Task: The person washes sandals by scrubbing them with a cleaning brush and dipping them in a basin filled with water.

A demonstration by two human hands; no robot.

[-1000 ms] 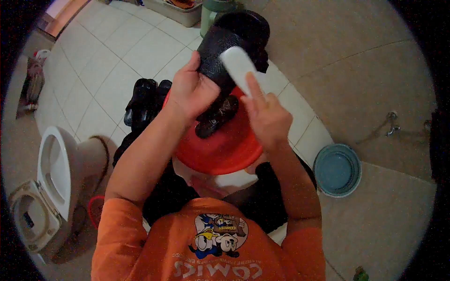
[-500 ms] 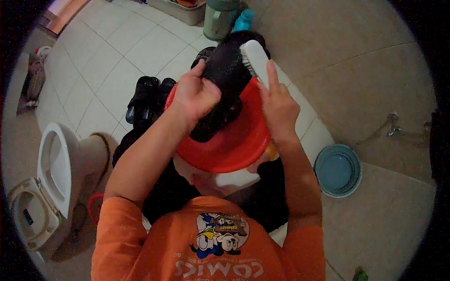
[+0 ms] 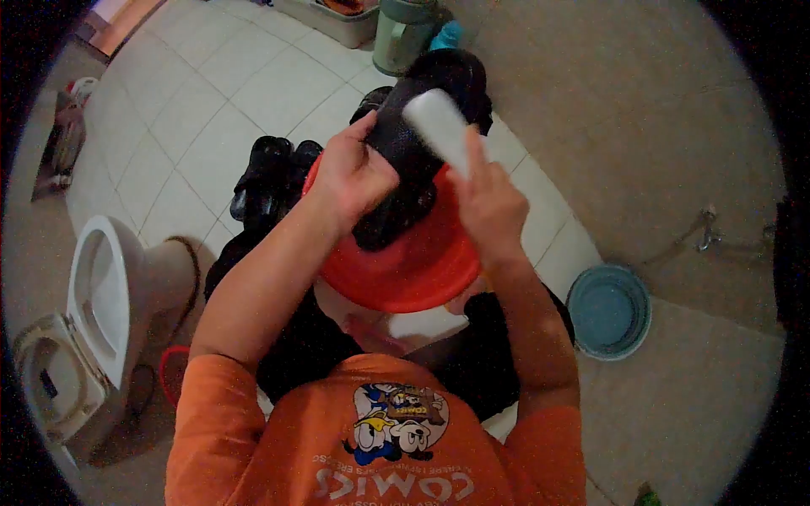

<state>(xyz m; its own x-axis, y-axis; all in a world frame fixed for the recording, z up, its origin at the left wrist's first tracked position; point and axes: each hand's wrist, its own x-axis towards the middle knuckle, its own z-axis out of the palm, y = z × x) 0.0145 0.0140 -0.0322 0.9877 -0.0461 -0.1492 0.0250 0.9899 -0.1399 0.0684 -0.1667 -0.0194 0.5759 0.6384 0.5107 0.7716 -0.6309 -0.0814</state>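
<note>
My left hand (image 3: 359,173) grips a black slipper (image 3: 403,139) by its side, sole turned up, over a red basin (image 3: 413,274). In my right hand (image 3: 494,202) is a white brush (image 3: 439,122), blurred by motion, its head against the slipper's sole. Another dark slipper (image 3: 384,223) lies lower down in the basin, partly behind my left hand. More black slippers (image 3: 266,177) stand on the tiles left of the basin.
A blue-grey bowl (image 3: 609,312) stands at the right, below a wall tap (image 3: 709,232). At the left is a white toilet (image 3: 105,291). Beyond the slipper are a green jug (image 3: 401,38), a turquoise bottle (image 3: 447,35) and a pale crate (image 3: 337,25).
The brush has moved across the sole, first right to its edge and now back left toward its middle. The held slipper sits lower in view than a second ago, still in my left hand.
</note>
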